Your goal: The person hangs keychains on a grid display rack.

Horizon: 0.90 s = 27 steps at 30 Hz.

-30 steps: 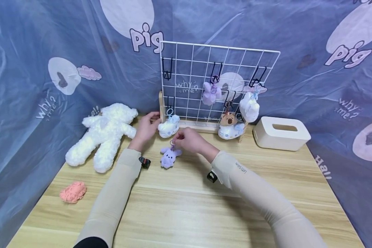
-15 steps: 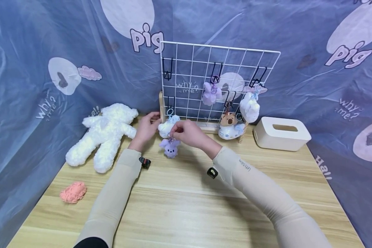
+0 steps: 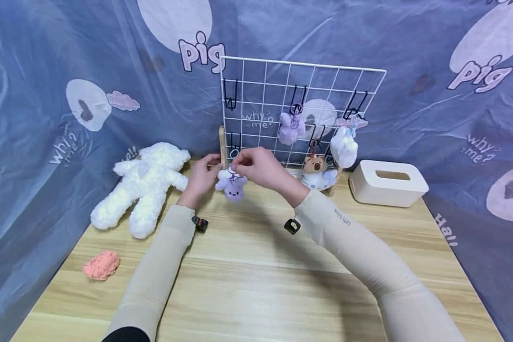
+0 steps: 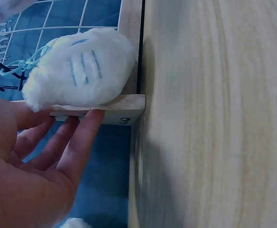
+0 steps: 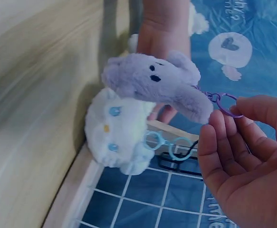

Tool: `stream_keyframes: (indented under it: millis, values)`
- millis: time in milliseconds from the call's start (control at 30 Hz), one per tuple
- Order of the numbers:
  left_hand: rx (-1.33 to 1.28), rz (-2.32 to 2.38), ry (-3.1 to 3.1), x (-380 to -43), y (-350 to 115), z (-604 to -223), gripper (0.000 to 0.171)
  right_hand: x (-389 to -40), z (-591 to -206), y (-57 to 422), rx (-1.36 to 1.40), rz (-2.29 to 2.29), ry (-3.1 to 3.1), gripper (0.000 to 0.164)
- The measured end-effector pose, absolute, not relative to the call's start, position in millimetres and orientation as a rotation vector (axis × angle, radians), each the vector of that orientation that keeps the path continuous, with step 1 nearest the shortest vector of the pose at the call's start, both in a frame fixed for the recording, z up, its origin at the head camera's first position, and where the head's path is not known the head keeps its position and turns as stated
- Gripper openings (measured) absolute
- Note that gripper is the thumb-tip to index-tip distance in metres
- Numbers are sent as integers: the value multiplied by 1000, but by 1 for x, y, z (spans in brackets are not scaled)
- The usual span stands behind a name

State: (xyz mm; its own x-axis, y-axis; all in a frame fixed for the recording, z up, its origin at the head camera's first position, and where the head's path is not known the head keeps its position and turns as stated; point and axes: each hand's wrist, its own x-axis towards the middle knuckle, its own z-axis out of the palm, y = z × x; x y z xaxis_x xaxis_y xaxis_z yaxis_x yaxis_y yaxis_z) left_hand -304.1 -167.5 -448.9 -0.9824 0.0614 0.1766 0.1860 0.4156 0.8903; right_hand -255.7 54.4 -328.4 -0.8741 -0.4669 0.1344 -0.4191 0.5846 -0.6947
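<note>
My right hand (image 3: 261, 166) pinches the purple ring (image 5: 229, 105) of a lilac plush bunny keychain (image 3: 233, 190) between thumb and fingers. The bunny dangles in front of a white plush keychain (image 5: 117, 130) with blue eyes, which hangs by a light-blue ring (image 5: 180, 148) from a black hook at the lower left of the wire grid rack (image 3: 265, 95). My left hand (image 3: 203, 176) holds the rack's left wooden post (image 3: 222, 147). In the left wrist view its fingertips lie against the outer face of the wood (image 4: 124, 111), close beside the white plush.
Farther right on the rack hang another lilac plush (image 3: 291, 128), a brown bear plush (image 3: 315, 166) and a white plush (image 3: 344, 148). A bare black hook (image 3: 230, 100) is at upper left. A tissue box (image 3: 389, 183), white bear (image 3: 147, 185) and pink fluffy item (image 3: 101, 265) sit around.
My right hand has risen and moved toward the rack, lifting the lilac bunny off the table until it overlaps the hanging white plush. My left hand stays at the post.
</note>
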Motion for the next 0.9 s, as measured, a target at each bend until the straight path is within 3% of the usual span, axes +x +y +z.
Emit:
stream_keyframes:
  millis: [500,667,900]
  values:
    - [-288,-1534,-2539,-305,-171,-451,47,-259,-290,44,-760,-1282,2746,10]
    - [-284,-1536,-2488,-315,-178,-463,42,-260,-274,42,-756,-1287,2770,9]
    - [-240,-1533,-2541,-302,-170,-451,32,-264,-258,40,-745,-1316,2792,9]
